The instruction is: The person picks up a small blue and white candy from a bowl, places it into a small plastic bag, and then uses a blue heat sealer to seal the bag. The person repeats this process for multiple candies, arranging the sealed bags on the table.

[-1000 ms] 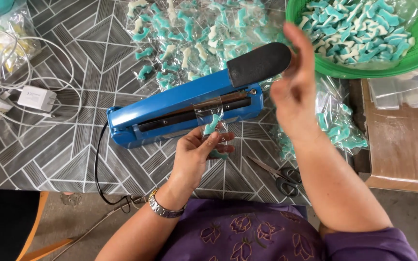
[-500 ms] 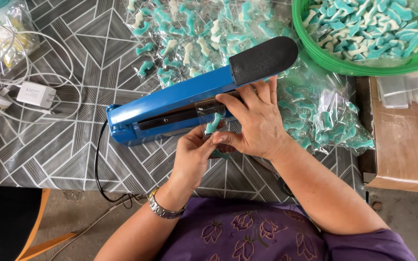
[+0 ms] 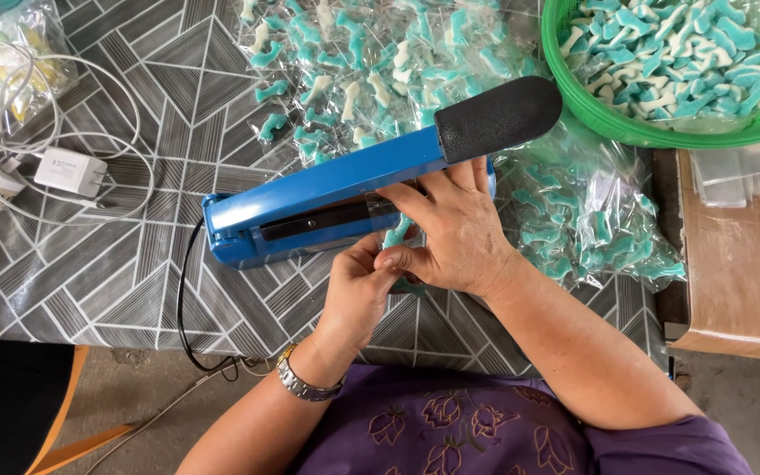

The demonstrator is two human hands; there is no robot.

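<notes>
Nearest the person, the left hand (image 3: 358, 290) pinches a small clear plastic packet of teal and white candy (image 3: 395, 236), its mouth lying in the blue hinged heat sealer (image 3: 354, 189). The right hand (image 3: 455, 229) lies flat beside it, fingers spread, gripping nothing. Judged risk: fingertips so near the sealing bar could be burned or pinched, and a slipping packet would seal crooked.

- The heat sealer (image 3: 327, 198) had a glossy blue body, apparently painted metal, and a matt black, foam-like handle grip (image 3: 496, 117).
- Candy bags (image 3: 587, 220) were clear, shiny plastic film.
- The basket (image 3: 609, 123) was green plastic.
- The wristwatch (image 3: 303, 383) was metal.
</notes>
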